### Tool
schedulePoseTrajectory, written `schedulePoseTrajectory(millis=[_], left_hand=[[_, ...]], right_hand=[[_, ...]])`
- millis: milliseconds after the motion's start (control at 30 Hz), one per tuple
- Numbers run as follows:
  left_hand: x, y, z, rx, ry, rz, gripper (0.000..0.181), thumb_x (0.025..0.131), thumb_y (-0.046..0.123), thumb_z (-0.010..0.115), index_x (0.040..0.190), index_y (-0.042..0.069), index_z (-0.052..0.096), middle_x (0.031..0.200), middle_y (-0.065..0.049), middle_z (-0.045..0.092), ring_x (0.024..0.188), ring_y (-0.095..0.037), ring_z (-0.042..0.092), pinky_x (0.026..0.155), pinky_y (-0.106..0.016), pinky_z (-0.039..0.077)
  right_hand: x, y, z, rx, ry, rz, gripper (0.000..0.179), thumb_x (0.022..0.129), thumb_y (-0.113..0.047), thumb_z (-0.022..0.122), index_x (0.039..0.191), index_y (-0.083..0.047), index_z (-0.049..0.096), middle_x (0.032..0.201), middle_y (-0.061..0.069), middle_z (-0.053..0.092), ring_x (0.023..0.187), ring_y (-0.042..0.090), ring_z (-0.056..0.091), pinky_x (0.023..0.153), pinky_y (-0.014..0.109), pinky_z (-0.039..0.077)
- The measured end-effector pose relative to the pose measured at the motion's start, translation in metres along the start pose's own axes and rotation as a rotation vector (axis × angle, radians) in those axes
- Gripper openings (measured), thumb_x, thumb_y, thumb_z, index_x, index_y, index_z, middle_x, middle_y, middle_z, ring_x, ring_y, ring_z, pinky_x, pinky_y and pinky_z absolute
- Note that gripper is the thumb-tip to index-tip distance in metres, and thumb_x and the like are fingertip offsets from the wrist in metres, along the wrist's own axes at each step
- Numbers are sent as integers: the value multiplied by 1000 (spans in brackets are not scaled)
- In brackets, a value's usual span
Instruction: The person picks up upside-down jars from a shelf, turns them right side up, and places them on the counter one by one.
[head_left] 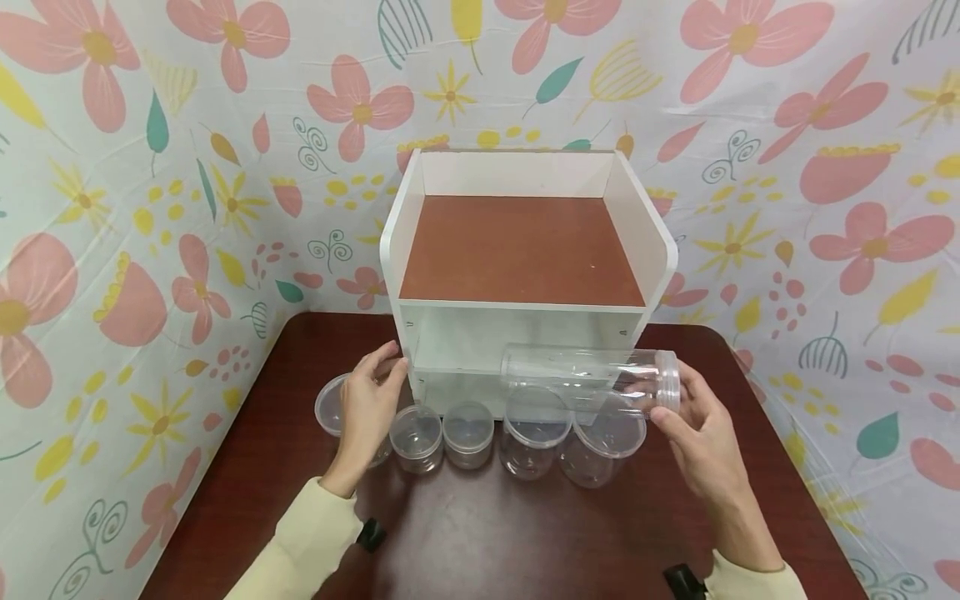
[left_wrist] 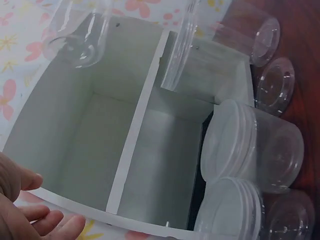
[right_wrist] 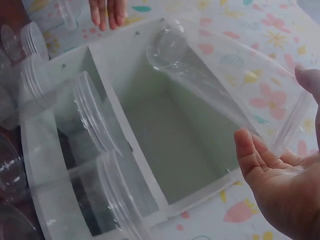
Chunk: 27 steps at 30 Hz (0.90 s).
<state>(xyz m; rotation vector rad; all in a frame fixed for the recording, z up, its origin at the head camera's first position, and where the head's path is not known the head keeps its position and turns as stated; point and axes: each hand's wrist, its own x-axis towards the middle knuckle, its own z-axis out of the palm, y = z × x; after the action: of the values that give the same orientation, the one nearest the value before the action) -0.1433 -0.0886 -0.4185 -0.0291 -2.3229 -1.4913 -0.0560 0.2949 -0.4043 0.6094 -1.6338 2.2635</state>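
Note:
My right hand grips a tall clear plastic jar round its lidded end. The jar lies on its side in the air, its base pointing left across the front of a white shelf unit. In the right wrist view, thumb and fingers are on either side of the jar's lid, and the jar body overlaps the larger compartment. My left hand is at the unit's left side, fingers loosely bent with nothing in them. The left wrist view has its fingertips right by the side panel's edge.
Along the unit's front stand several lidded clear jars: one partly behind the left hand, two short ones, and two larger ones under the held jar. A dark brown table carries everything; floral cloth hangs behind.

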Motion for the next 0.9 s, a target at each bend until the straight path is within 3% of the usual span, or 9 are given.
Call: schedulePoseTrajectory(millis=[200,467,667,900], left_hand=[[5,1,3,-5,-8,14,35,100,19,70,132,5,71,108,-11,78,105,-23,73,76,-29,50],[12,-2,6,-14,18,7,31,99,20,72,127,7,74,106,-9,78,101,-19,73,72,-28,50],[18,-5,9,1,47,18,30,98,19,74,123,5,76,106,-11,78,98,-21,74,81,-41,56],[21,-8,12,3,77,11,27,96,20,76,119,6,78,112,-9,77,97,-21,75,77,-40,57]], right_hand=[[5,-5,-10,68,-32,-95,56,90,29,37,145,23,29,131,30,59,113,32,65,92,34,56],[11,-19,-29,94,-56,-157,55,94,26,37,148,23,28,131,33,57,112,37,67,101,38,52],[14,-29,-41,178,-83,-235,55,96,25,41,148,24,24,131,36,57,115,41,65,100,42,53],[13,-47,-55,183,-72,-196,57,96,27,36,150,23,22,131,36,58,114,40,66,105,38,49]])
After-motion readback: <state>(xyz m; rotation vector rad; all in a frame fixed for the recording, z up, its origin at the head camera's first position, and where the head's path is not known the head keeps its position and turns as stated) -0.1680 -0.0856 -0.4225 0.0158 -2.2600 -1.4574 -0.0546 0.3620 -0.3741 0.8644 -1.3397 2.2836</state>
